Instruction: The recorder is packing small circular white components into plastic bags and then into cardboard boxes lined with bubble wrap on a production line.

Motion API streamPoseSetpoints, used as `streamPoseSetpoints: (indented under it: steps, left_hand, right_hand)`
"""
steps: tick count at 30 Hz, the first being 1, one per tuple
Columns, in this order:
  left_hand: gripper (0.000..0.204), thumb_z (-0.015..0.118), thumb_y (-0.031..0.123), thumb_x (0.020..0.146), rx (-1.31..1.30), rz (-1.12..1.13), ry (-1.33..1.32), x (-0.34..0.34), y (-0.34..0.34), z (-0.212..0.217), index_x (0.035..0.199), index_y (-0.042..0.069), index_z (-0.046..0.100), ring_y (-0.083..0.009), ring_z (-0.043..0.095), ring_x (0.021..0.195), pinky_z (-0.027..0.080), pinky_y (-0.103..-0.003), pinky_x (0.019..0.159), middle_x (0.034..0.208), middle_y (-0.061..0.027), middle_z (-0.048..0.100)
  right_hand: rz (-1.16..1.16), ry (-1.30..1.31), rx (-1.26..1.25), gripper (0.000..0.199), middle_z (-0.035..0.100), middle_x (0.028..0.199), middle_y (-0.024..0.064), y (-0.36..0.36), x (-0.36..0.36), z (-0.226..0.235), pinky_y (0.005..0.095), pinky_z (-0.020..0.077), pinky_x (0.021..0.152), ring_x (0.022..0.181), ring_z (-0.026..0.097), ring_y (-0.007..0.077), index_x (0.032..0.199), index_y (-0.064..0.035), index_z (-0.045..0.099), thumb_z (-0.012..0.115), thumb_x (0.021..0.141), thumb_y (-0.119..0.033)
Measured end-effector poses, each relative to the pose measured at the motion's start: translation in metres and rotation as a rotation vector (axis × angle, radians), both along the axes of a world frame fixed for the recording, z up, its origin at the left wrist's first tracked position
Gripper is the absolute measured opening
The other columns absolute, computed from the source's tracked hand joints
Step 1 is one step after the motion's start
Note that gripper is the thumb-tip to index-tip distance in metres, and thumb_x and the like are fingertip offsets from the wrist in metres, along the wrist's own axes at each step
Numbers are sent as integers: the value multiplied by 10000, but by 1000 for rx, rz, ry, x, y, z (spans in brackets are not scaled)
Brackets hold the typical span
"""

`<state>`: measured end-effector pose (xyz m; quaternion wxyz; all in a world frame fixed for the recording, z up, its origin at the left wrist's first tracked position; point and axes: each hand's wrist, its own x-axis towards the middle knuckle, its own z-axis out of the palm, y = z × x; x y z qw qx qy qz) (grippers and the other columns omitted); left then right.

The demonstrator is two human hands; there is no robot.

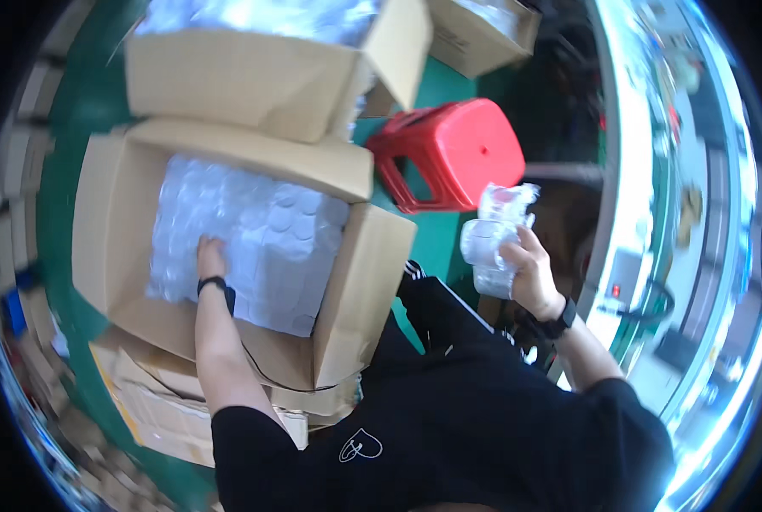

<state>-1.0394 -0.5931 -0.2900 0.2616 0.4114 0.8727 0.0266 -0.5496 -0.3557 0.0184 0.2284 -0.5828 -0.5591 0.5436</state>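
My right hand [530, 275] is closed around several clear plastic packaging pieces [488, 241], rounded and see-through, held up beside the red stool. Inside an open cardboard box [115, 230] at the left, my left hand [212, 253] reaches down onto rows of clear, round-topped plastic pieces [266, 273]. The fingertips of that hand blend into the shiny plastic, so whether they grip a piece cannot be made out. A dark band circles each wrist.
A red plastic stool [479, 149] stands right of the box. Beyond it is another cardboard box [236, 81] filled with clear plastic, and a smaller carton [475, 38]. Flattened cardboard [163, 405] lies near the box. A long white bench [624, 196] runs along the right.
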Motion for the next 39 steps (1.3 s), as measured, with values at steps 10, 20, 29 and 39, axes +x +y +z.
streamPoseSetpoints:
  steps: [10, 20, 29, 39]
  left_hand:
    - [304, 579, -48, 689, 194, 73, 155, 50, 0, 177, 981, 23, 627, -393, 531, 1001, 432, -410, 875, 976, -219, 572]
    - [426, 461, -125, 639, 569, -183, 432, 142, 97, 321, 995, 54, 612, -405, 477, 1083, 378, -440, 944, 1192, -236, 462]
    - [415, 467, -110, 632, 538, -294, 264, 271, 200, 376, 998, 22, 613, -404, 459, 1147, 386, -413, 956, 1250, -246, 449]
    - [363, 515, -130, 614, 915, -824, -108, 410, 410, 385, 922, 15, 640, -389, 548, 1029, 452, -391, 871, 1160, -235, 520]
  right_hand:
    - [521, -471, 449, 414, 517, 1146, 227, -11, 97, 53, 401, 517, 786, 958, 587, 402, 946, -104, 656, 533, 629, 132]
    - [528, -385, 397, 419, 515, 1169, 229, 25, 158, 45, 381, 528, 785, 947, 599, 405, 952, -116, 658, 530, 638, 132]
    - [252, -361, 550, 340, 531, 1131, 220, 59, 228, 77, 369, 514, 791, 956, 599, 378, 913, -72, 652, 570, 641, 115]
    - [-478, -716, 875, 274, 548, 1060, 192, 8, 314, 164, 355, 463, 793, 966, 567, 339, 913, -2, 648, 664, 645, 54]
